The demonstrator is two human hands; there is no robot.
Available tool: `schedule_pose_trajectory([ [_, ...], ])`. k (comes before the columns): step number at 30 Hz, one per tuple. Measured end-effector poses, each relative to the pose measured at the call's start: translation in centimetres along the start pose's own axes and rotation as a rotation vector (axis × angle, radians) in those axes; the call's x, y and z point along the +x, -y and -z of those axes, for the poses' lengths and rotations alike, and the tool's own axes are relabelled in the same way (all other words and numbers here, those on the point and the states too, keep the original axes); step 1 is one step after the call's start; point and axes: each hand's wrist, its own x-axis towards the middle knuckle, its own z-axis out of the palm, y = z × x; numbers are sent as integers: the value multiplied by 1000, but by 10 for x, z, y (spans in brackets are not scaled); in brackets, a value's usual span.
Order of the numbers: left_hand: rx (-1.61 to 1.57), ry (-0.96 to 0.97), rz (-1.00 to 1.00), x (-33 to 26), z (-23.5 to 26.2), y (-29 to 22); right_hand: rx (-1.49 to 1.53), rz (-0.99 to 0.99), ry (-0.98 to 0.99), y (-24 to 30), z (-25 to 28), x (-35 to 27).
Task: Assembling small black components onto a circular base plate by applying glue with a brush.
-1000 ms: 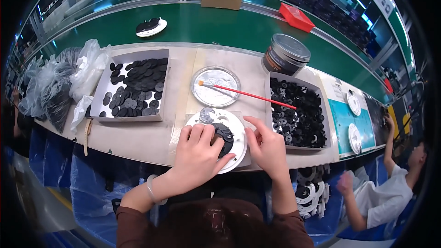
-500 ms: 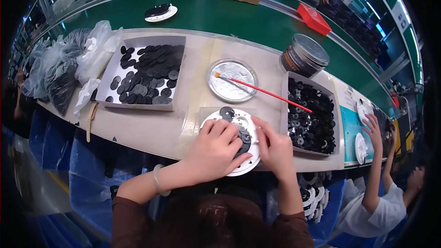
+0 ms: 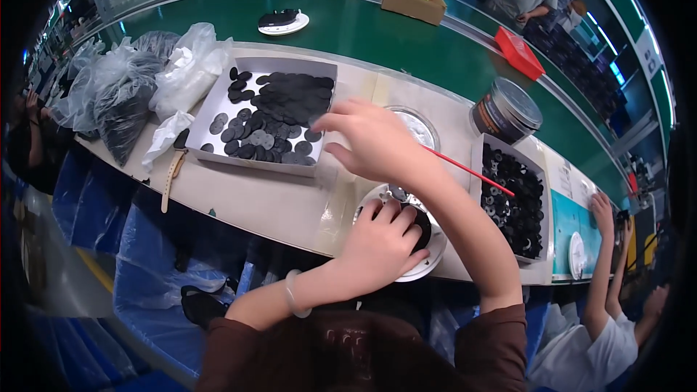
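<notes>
A white round plastic base [image 3: 428, 265] lies at the table's front edge with black round parts [image 3: 421, 225] on it. Over it rests my left hand [image 3: 381, 243], its fingers bent onto the black parts and its thumb on the white rim, gripping the base. My right hand [image 3: 374, 138] reaches across to the left, with thumb and fingers apart at the right wall of a white box [image 3: 254, 163] of black discs [image 3: 261, 138]; I see nothing in it. A round silver dish [image 3: 421, 120] and a red-handled brush [image 3: 468, 168] are partly hidden behind my right arm.
On the right stand a box [image 3: 512, 196] of small black parts and a round tub [image 3: 506, 111]. Clear plastic bags [image 3: 116, 94] and a tan strap [image 3: 172, 181] lie at the left. Another person's hand [image 3: 602, 214] is at the far right. Beyond runs a green surface [image 3: 348, 25].
My right hand has left the white base and moved up and left to the box of black discs. My left hand has stayed on the base. The whole view has shifted somewhat.
</notes>
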Motion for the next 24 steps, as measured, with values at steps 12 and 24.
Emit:
schedule_pose_trajectory([
  [12, -47, -74, 37, -3, -5, -2, -128, -14, 530, -20, -61, 67],
  [24, -39, -89, 39, -2, -5, -2, -197, -32, 615, -17, -57, 68],
])
